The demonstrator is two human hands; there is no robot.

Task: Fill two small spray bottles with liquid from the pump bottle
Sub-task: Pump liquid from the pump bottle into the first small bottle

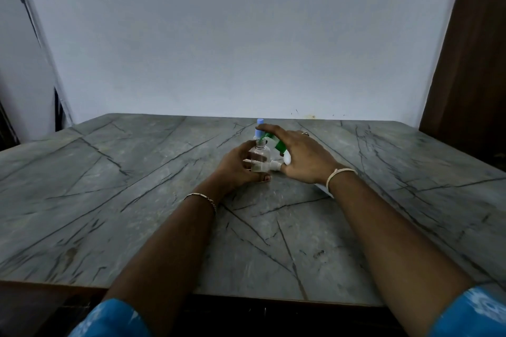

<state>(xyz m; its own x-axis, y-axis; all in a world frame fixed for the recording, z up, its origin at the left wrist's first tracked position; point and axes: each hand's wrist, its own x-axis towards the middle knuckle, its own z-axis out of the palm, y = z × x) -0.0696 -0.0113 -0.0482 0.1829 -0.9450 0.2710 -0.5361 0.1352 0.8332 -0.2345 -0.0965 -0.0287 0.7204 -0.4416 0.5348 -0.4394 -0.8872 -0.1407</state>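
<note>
Clear spray bottle [259,157]: upright mid-bench [137,200], under the green nozzle.
Left hand [235,167]: fingers curled round it.
Right hand [306,159]: fingers clamped on the tilted pump bottle [282,148], index finger stretched forward.
Risk: if the nozzle drifts off the narrow neck, liquid probably spills.
Hidden: fill level unclear; blue-capped bottle [259,130] mostly covered.

I see the clear small bottle [258,157] upright and uncapped. The white pump bottle [286,158], green-headed, tilts over it. A blue-capped bottle [259,130] stands behind.
</note>
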